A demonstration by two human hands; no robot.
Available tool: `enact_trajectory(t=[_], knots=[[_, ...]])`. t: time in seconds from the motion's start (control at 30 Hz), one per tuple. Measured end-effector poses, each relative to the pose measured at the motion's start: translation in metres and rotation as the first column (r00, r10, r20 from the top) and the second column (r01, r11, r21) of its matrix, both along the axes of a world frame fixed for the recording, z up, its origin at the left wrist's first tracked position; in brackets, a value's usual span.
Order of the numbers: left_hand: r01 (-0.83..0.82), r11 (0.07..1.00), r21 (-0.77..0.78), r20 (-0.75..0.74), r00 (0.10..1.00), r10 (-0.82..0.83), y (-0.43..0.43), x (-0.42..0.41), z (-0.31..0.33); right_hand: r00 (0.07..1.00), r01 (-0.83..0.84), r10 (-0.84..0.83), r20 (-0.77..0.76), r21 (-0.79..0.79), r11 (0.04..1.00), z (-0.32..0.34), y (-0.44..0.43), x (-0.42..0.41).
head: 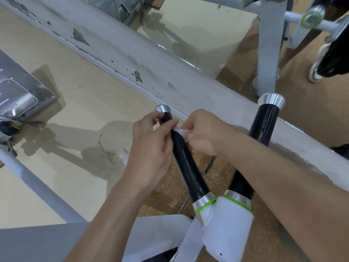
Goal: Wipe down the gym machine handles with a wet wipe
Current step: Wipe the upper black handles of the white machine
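Two black handles with silver end caps fork out of a white joint [229,214]. On the left handle [188,167], near its tip, both hands meet. My right hand [203,132] pinches a small white wet wipe [180,131] against the grip. My left hand [153,146] has its fingers curled around the same handle, beside the wipe. Most of the wipe is hidden between the fingers. The right handle [264,125] stands free behind my right forearm.
A scuffed white frame beam [132,59] runs diagonally just beyond the handles. A metal plate [17,95] lies at the left. Another person's shoe [314,70] and dark trouser leg stand at the upper right by a white post [268,53].
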State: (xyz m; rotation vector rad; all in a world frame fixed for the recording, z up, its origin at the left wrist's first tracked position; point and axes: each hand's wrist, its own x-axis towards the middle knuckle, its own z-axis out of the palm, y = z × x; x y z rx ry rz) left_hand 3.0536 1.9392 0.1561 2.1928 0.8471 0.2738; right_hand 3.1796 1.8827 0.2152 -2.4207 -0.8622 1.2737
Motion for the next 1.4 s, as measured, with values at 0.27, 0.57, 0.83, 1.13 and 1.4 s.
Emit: enact_trajectory(t=[0.27,0.57,0.83,1.13,1.4], knots=[[0.287,0.956,-0.067,-0.049,0.956,-0.29,0.008,0.0,0.019,0.988,-0.138,0.131,-0.085,-0.085,0.987,0.016,-0.017,0.004],[0.595,0.759,-0.262,-0.306,0.695,-0.651,0.031,0.032,0.049,0.946,-0.315,0.318,0.064,-0.049,0.948,0.025,-0.036,0.002],[0.742,0.662,-0.108,-0.499,0.535,-0.681,0.024,0.05,0.056,0.931,-0.211,0.179,0.318,0.066,0.975,0.038,-0.06,-0.008],[0.75,0.658,0.067,-0.273,0.648,-0.711,0.008,0.016,0.049,0.935,-0.143,0.076,0.347,0.173,0.974,0.031,-0.067,-0.011],[0.715,0.689,-0.116,-0.224,0.657,-0.72,-0.016,0.015,0.065,0.95,-0.136,0.078,0.301,0.175,0.975,0.036,-0.069,-0.011]])
